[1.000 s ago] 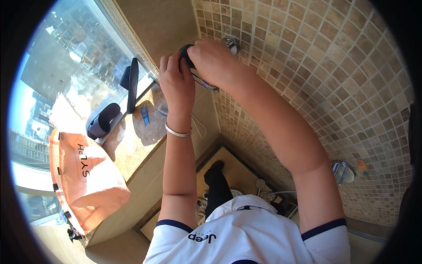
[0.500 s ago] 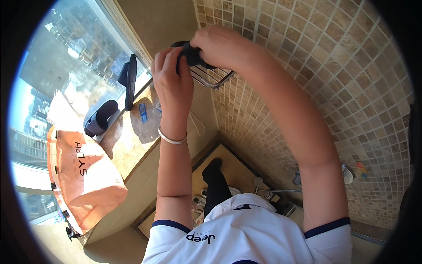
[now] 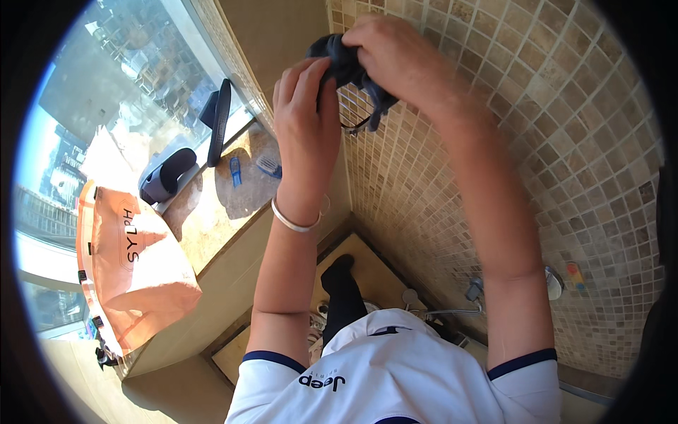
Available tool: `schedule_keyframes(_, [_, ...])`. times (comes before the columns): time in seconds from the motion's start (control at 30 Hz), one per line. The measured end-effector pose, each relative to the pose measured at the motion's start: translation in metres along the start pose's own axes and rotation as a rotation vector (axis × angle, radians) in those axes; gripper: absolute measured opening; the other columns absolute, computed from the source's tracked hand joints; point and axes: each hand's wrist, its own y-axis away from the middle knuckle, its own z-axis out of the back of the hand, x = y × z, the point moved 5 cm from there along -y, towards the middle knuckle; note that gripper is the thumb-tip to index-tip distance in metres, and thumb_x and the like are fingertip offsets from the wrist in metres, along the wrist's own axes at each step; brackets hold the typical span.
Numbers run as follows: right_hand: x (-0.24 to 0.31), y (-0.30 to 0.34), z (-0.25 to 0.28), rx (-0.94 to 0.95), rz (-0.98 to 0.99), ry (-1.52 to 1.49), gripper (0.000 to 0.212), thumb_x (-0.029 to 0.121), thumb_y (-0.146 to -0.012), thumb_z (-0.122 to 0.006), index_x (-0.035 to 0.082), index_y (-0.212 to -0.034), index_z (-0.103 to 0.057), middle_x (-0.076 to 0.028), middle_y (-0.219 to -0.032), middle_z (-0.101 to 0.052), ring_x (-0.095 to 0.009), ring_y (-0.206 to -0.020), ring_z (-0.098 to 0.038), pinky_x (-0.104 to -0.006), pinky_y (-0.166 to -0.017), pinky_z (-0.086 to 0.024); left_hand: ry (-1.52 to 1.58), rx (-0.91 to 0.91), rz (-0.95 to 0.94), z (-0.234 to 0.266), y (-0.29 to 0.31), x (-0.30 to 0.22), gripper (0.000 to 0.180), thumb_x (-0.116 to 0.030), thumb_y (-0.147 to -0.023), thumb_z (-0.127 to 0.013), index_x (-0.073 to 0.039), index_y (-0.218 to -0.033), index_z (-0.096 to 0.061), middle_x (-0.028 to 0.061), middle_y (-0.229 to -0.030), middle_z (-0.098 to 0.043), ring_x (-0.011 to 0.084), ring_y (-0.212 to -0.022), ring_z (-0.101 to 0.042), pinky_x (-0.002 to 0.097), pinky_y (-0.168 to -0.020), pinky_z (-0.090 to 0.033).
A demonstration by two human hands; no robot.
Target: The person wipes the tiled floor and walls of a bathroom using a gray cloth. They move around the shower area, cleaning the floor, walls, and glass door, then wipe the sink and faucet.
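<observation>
A crumpled dark cloth (image 3: 346, 65) is held up between my two hands, high in the corner by the tiled wall. My left hand (image 3: 305, 106) has its fingers bent around the cloth's left side. At the top right of the cloth, my right hand (image 3: 395, 58) pinches it with fingers closed. One end of the fabric hangs down in front of a metal wire rack (image 3: 353, 106) fixed at the corner. The cloth covers part of the rack, and my left thumb is partly lost against the dark fabric.
On the stone ledge by the window lie two dark slippers (image 3: 169, 174), a blue brush (image 3: 269, 167) and a small blue plastic piece (image 3: 235, 172). An orange bag (image 3: 145, 268) stands nearer on the left. Shower fittings (image 3: 476, 288) project from the tiled wall (image 3: 537, 127) on the right.
Both hands have moved up and to the right with the cloth, whose end now hangs beside the rack. The blue brush shows more fully; the view has shifted slightly.
</observation>
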Motion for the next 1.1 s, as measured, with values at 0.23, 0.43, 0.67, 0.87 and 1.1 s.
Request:
schedule_keyframes(0.23, [-0.035,0.049,-0.020,0.351,-0.318,-0.170,0.018,-0.002,-0.086,-0.056,-0.004,-0.099,-0.068,-0.022,-0.095,-0.071,-0.030,-0.090,-0.070,-0.0376,-0.081,-0.052,-0.172,0.317,-0.054,-0.049,0.010,-0.026,0.017,0.005,-0.074,-0.061,0.001,-0.091,-0.062,0.0180,-0.092,-0.062,0.0382,-0.089,-0.061,0.0438,-0.080,-0.051])
schedule_keyframes(0.43, [-0.026,0.111,-0.006,0.138,-0.600,-0.583,0.021,0.000,-0.088,-0.057,-0.001,-0.107,-0.066,-0.021,-0.097,-0.069,-0.035,-0.091,-0.068,-0.0386,-0.080,-0.051,-0.265,0.386,-0.079,-0.040,0.025,-0.083,0.018,0.002,-0.069,-0.063,0.002,-0.088,-0.061,0.0144,-0.096,-0.058,0.0333,-0.095,-0.055,0.0383,-0.084,-0.050])
schedule_keyframes(0.67, [-0.003,0.106,-0.020,-0.243,-0.285,-0.241,0.028,-0.002,-0.083,-0.065,0.004,-0.110,-0.068,-0.011,-0.110,-0.066,-0.032,-0.093,-0.066,-0.0407,-0.081,-0.052,-0.174,0.260,-0.125,-0.025,0.038,-0.050,0.032,0.005,-0.072,-0.064,-0.003,-0.103,-0.063,0.0108,-0.106,-0.060,0.0325,-0.099,-0.056,0.0398,-0.087,-0.048])
schedule_keyframes(0.87, [0.028,0.126,-0.005,-0.253,-0.355,-0.191,0.026,-0.007,-0.085,-0.062,0.000,-0.109,-0.067,-0.009,-0.107,-0.067,-0.023,-0.091,-0.067,-0.0311,-0.079,-0.053,-0.050,0.143,-0.425,-0.012,0.061,-0.040,0.027,-0.004,-0.070,-0.067,-0.003,-0.097,-0.064,0.0090,-0.109,-0.060,0.0302,-0.105,-0.058,0.0376,-0.089,-0.051])
schedule_keyframes(1.1, [0.010,0.188,-0.017,-0.407,-0.272,0.497,0.024,0.003,-0.079,-0.069,0.014,-0.100,-0.073,0.004,-0.103,-0.063,-0.019,-0.084,-0.062,-0.0319,-0.068,-0.054,0.283,0.014,-0.154,-0.095,0.117,-0.010,0.039,0.008,-0.074,-0.067,-0.001,-0.112,-0.063,0.0153,-0.124,-0.060,0.0355,-0.110,-0.058,0.0416,-0.092,-0.050])
